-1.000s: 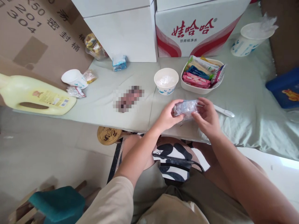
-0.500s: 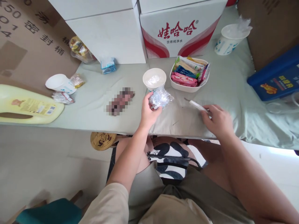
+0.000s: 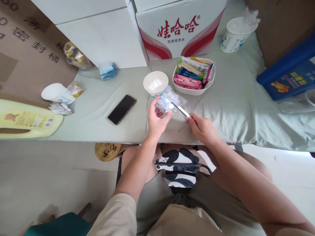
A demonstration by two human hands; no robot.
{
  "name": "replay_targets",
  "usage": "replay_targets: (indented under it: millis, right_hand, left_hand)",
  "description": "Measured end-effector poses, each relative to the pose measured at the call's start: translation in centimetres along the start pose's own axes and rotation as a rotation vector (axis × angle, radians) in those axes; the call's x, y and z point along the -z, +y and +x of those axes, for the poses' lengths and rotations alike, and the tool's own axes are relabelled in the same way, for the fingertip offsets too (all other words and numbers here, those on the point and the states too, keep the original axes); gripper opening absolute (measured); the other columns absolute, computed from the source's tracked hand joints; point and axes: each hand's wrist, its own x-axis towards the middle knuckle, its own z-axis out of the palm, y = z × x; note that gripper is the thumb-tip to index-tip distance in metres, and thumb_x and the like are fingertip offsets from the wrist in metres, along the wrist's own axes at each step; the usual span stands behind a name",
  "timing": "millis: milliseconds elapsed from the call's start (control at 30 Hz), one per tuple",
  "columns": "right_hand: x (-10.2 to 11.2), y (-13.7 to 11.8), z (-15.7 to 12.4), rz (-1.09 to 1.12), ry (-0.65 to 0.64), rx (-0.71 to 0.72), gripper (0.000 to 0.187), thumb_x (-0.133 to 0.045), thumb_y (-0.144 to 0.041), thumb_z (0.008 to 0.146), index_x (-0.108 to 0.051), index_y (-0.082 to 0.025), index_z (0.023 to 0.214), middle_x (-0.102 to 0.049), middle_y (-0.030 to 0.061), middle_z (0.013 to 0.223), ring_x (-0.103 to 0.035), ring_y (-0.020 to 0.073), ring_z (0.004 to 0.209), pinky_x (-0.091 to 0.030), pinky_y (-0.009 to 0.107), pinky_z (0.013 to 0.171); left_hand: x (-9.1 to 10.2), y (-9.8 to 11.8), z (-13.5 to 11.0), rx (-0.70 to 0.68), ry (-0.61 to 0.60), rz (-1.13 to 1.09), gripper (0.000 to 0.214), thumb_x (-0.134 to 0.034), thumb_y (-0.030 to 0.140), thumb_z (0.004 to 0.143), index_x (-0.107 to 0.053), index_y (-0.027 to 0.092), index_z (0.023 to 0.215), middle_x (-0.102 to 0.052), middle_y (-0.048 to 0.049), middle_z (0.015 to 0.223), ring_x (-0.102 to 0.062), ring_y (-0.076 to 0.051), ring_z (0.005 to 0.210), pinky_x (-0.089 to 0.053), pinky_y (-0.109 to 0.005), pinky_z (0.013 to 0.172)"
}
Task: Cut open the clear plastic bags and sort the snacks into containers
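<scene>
My left hand (image 3: 158, 119) is closed around a crinkled clear plastic packet (image 3: 165, 102), its fingers and thumb at the packet's near side. What is inside the packet cannot be made out. In my right hand (image 3: 200, 126) is a slim white-handled utility knife (image 3: 183, 112). Its thin dark blade points up and left, and the tip is at the right side of the packet, seemingly touching it. Just behind the packet stands a white paper cup (image 3: 156, 84) with clear plastic inside.
A white bowl (image 3: 194, 91) of wrapped snacks stands right of the cup. A phone (image 3: 122, 109) lies to the left. Boxes (image 3: 182, 29) line the back. Another paper cup (image 3: 232, 41), a blue bottle (image 3: 287, 77) and a yellow jug (image 3: 52, 123) stand at the sides.
My right hand has moved left, bringing the knife from the open cloth to the packet. My left hand keeps its hold. The view has shifted slightly.
</scene>
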Motion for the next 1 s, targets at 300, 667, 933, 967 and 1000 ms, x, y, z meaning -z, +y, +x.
replay_targets:
  millis: [300, 667, 933, 967, 1000]
  right_hand:
    - [2.7, 4.1, 0.3, -0.259, 0.287, -0.045, 0.036, -0.047, -0.038, 0.094, -0.075, -0.022, 0.110, -0.074, 0.0124, 0.105, -0.069, 0.0282, 0.090, -0.050, 0.037, 0.075]
    - [2.0, 4.5, 1.3, -0.283, 0.444, -0.025, 0.037, -0.049, -0.026, 0.091, -0.068, -0.020, 0.122, -0.067, 0.0191, 0.120, -0.060, 0.0373, 0.112, -0.048, 0.057, 0.096]
    - [-1.0, 2.4, 0.6, -0.040, 0.114, 0.363, 0.064, -0.056, -0.029, 0.082, -0.049, -0.013, 0.144, -0.064, 0.0198, 0.132, -0.061, 0.0334, 0.122, -0.050, 0.050, 0.103]
    - [-1.0, 2.3, 0.6, -0.040, 0.116, 0.351, 0.061, -0.055, -0.028, 0.083, -0.051, -0.014, 0.142, -0.066, 0.0187, 0.126, -0.063, 0.0323, 0.116, -0.052, 0.049, 0.099]
    - [-0.8, 2.2, 0.7, -0.041, 0.124, 0.332, 0.056, -0.054, -0.026, 0.083, -0.056, -0.016, 0.138, -0.067, 0.0167, 0.120, -0.064, 0.0308, 0.110, -0.053, 0.047, 0.096]
  left_hand:
    - [2.5, 0.4, 0.3, -0.052, -0.036, 0.033, 0.078, -0.082, 0.056, 0.078, -0.045, 0.031, 0.143, -0.056, -0.0103, 0.136, -0.066, -0.023, 0.114, -0.057, -0.036, 0.096]
    - [0.0, 1.7, -1.1, -0.115, -0.173, 0.431, 0.030, -0.078, 0.027, 0.079, -0.064, 0.020, 0.105, -0.054, -0.0133, 0.133, -0.060, -0.027, 0.125, -0.052, -0.043, 0.106]
    - [0.6, 1.6, 0.3, 0.474, -0.105, -0.161, 0.015, -0.062, 0.035, 0.088, -0.056, 0.023, 0.096, -0.065, 0.0011, 0.080, -0.067, -0.013, 0.066, -0.053, -0.023, 0.056]
    - [0.6, 1.5, 0.4, 0.509, -0.085, -0.206, 0.015, -0.062, 0.030, 0.086, -0.056, 0.024, 0.098, -0.066, 0.0013, 0.082, -0.066, -0.012, 0.064, -0.052, -0.022, 0.054]
    - [0.6, 1.4, 0.6, 0.526, -0.064, -0.230, 0.018, -0.062, 0.026, 0.084, -0.055, 0.024, 0.100, -0.067, 0.0014, 0.083, -0.066, -0.012, 0.062, -0.051, -0.022, 0.052]
